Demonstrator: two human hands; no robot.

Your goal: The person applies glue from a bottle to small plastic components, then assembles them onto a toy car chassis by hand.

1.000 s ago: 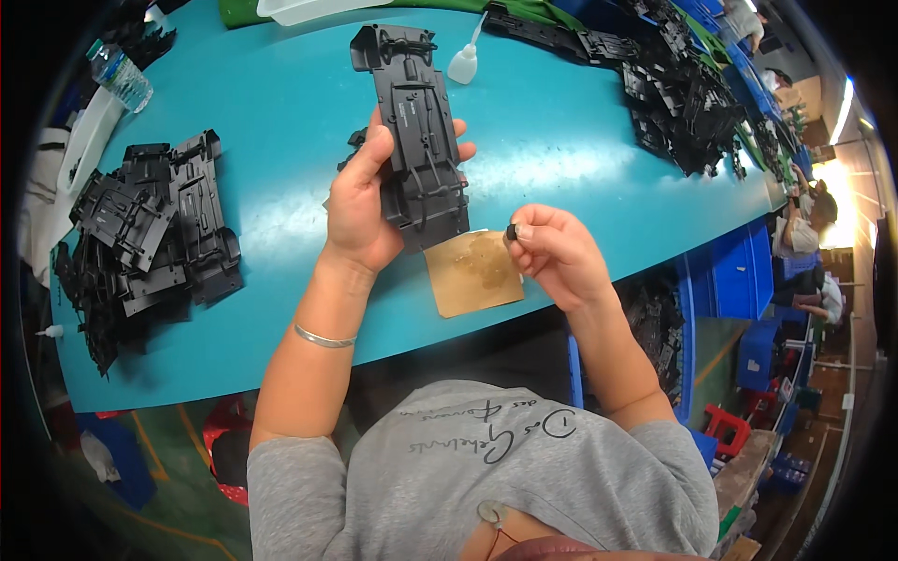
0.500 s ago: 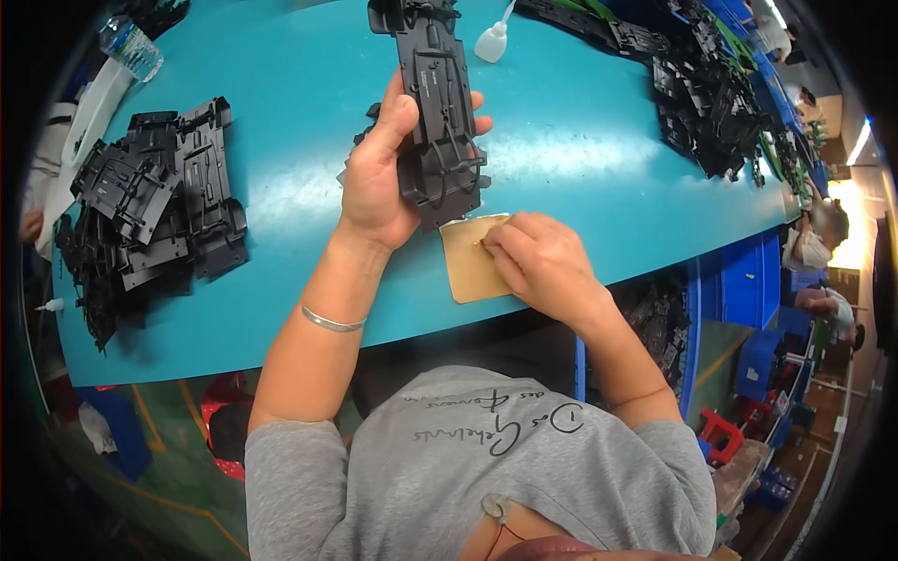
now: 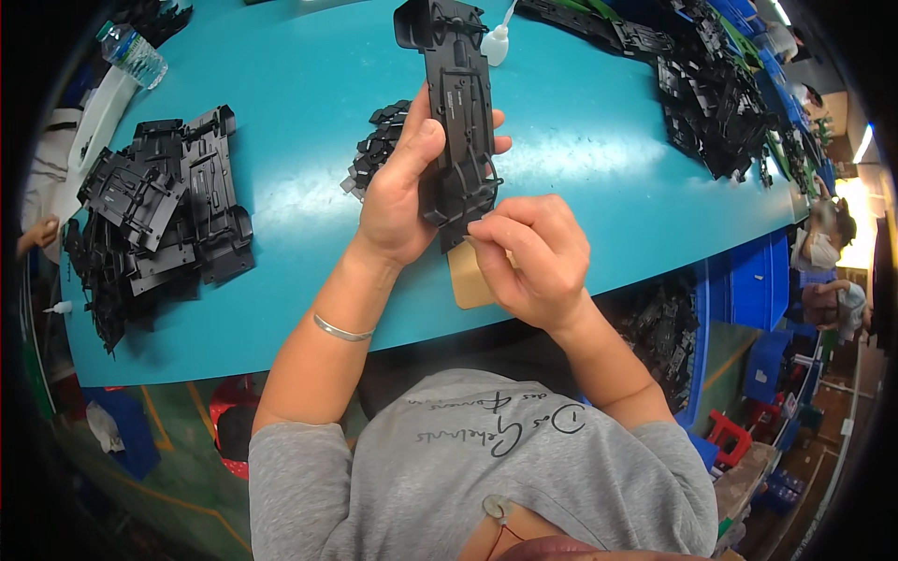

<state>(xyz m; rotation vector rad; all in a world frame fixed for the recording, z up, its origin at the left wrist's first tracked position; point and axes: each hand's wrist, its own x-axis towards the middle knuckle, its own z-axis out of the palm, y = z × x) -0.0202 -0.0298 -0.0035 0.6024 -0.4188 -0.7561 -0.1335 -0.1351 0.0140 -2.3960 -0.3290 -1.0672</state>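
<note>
My left hand [image 3: 402, 192] is wrapped round a long black plastic chassis part [image 3: 458, 112], held up over the table with its lower end toward me. Close to that lower end, my right hand [image 3: 533, 252] is closed in a pinch. Whatever sits between its fingertips is too small to make out. Partly covered by the chassis part and my right hand, a tan paper piece [image 3: 470, 282] lies at the table's near edge. Behind my left hand rests a small heap of black plastic parts [image 3: 377, 145].
Black chassis parts are piled on the teal table [image 3: 299, 234] at left [image 3: 168, 201] and far right [image 3: 716, 107]. A white squeeze bottle [image 3: 496, 45] stands at the back; a water bottle [image 3: 136, 56] lies far left. Blue crates [image 3: 748, 280] stand below the right edge. Another person's hand [image 3: 39, 234] shows at left.
My right hand has lifted from the tan paper piece to the lower end of the chassis part. My left hand and the part have shifted slightly right, showing more of the small heap.
</note>
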